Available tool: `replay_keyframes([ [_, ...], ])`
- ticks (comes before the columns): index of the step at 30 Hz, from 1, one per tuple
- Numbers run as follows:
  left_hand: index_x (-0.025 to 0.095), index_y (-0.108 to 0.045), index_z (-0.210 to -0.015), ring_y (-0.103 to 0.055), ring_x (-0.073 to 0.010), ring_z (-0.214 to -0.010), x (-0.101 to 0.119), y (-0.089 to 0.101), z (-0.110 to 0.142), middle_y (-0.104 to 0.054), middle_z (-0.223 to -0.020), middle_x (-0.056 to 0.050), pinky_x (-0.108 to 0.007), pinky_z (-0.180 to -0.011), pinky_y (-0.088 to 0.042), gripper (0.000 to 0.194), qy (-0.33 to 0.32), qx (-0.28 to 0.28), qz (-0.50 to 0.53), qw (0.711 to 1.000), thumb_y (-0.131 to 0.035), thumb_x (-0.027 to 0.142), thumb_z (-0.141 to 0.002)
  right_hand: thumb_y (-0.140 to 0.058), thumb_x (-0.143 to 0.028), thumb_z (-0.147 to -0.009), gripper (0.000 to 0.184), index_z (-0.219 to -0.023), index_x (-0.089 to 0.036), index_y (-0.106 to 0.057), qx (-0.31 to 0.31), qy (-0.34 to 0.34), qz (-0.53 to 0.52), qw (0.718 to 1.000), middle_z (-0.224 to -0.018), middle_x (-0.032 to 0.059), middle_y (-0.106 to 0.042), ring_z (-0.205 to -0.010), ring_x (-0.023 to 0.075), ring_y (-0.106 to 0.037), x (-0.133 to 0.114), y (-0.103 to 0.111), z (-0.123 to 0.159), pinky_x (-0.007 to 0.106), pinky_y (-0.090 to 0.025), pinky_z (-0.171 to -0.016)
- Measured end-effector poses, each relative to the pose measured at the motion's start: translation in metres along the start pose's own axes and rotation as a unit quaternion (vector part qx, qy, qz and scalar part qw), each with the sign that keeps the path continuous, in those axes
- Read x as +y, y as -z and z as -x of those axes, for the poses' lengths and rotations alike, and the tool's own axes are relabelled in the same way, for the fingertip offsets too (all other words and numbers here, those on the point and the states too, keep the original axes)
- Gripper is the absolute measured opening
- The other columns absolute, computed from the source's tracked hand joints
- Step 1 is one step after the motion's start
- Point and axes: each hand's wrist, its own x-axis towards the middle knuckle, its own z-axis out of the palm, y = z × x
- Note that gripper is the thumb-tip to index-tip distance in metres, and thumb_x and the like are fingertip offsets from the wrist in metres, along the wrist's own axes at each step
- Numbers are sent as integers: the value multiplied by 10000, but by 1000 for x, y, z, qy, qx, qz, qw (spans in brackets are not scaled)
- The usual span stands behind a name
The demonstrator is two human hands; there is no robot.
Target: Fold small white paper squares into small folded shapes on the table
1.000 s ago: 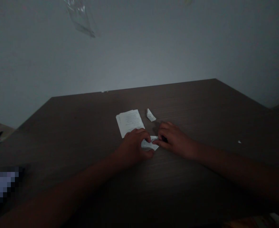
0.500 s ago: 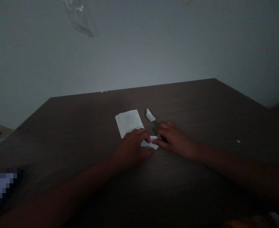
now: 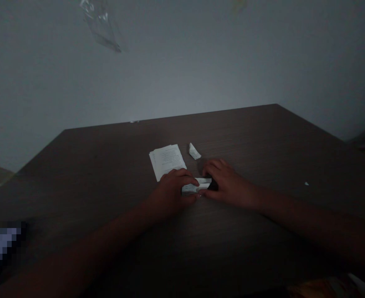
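A small printed piece of paper (image 3: 189, 188), partly folded along its near and far sides, lies on the table between my two hands. My left hand (image 3: 174, 188) holds its left part, with the index finger over the top and the thumb along the near edge. My right hand (image 3: 224, 182) is curled at the right end, its thumb on the near fold and its fingers around the far side. Just behind my left hand lies a stack of printed sheets (image 3: 168, 159). Beyond my right hand rests a small folded paper piece (image 3: 194, 151).
The dark wooden table (image 3: 114, 165) meets a pale wall, where a clear plastic bag (image 3: 101, 27) hangs. A tiny paper scrap (image 3: 306, 183) lies at the right. At the left edge is a pixelated bright object (image 3: 0, 246).
The paper's near right corner has been folded over, and a flap now shows along it. My right hand has opened slightly around the end. The view has shifted a little.
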Motion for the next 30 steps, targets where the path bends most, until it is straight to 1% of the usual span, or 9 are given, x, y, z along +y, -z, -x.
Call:
replay_keyframes([
  [7, 288, -893, -1175, -789, -356, -1254, 2, 4, 1, -866, -1314, -68, -539, -1148, -612, 220, 16, -13, 7, 1000, -924, 234, -964, -973, -375, -967, 372, -1171, -236, -695, -21, -54, 8, 998, -1387, 171, -744, -1307, 400, -700, 21, 15, -4, 545, -606, -1090],
  [10, 275, -897, -1174, -786, -371, -1227, 6, 3, 4, -866, -1311, -82, -558, -1157, -608, 209, 13, 1, -1, 1000, -897, 247, -967, -937, -298, -962, 333, -1183, -250, -693, -18, -65, 2, 998, -1372, 157, -749, -1304, 386, -716, 30, 22, -2, 516, -625, -1072],
  [13, 273, -896, -1240, -779, -380, -1248, 11, 2, 8, -857, -1352, -98, -576, -1168, -617, 251, 10, 3, -22, 1000, -897, 289, -990, -869, -219, -985, 294, -1222, -247, -698, 8, -65, -21, 998, -1389, 157, -749, -1314, 366, -733, 27, 24, 1, 504, -629, -1097],
  [16, 259, -885, -1339, -773, -385, -1335, 13, 5, 13, -835, -1443, -123, -612, -1231, -610, 310, 2, -19, -29, 999, -874, 294, -1031, -749, -140, -1044, 212, -1234, -231, -724, 34, -7, -40, 999, -1366, 153, -777, -1333, 347, -738, 14, 22, 6, 514, -621, -1142],
  [17, 248, -882, -1365, -770, -386, -1369, 12, 7, 14, -825, -1473, -132, -624, -1265, -598, 327, -1, -25, -25, 999, -861, 276, -1040, -690, -108, -1072, 201, -1223, -227, -745, 23, 30, -40, 998, -1329, 144, -796, -1329, 336, -743, 9, 22, 8, 516, -615, -1158],
  [19, 239, -882, -1396, -763, -389, -1430, 9, 12, 15, -812, -1510, -143, -627, -1315, -583, 369, -10, -36, -11, 999, -856, 238, -1028, -619, -66, -1101, 271, -1223, -228, -799, -33, 99, -42, 994, -1255, 119, -833, -1243, 299, -780, 1, 21, 10, 483, -635, -1126],
  [21, 258, -886, -1405, -756, -386, -1473, 5, 18, 15, -814, -1523, -133, -600, -1332, -592, 421, -19, -49, 5, 999, -880, 214, -986, -619, -42, -1093, 325, -1235, -227, -846, -74, 133, -22, 988, -1243, 113, -858, -1224, 291, -796, -5, 22, 12, 477, -640, -1138],
  [25, 290, -891, -1406, -781, -361, -1469, 1, 33, 13, -837, -1524, -101, -537, -1315, -629, 484, -27, -91, 21, 995, -862, 153, -943, -681, -31, -1066, 345, -1262, -218, -895, -99, 150, 45, 983, -1318, 137, -879, -1236, 324, -806, -9, 25, 16, 522, -626, -1177],
  [30, 224, -891, -1355, -805, -346, -1382, 13, 42, 8, -866, -1457, -116, -516, -1288, -628, 425, -53, -126, -45, 990, -823, 89, -958, -761, -73, -1074, 343, -1316, -257, -921, -108, 168, 96, 975, -1334, 133, -879, -1194, 332, -805, -13, 28, 22, 515, -629, -1132],
])
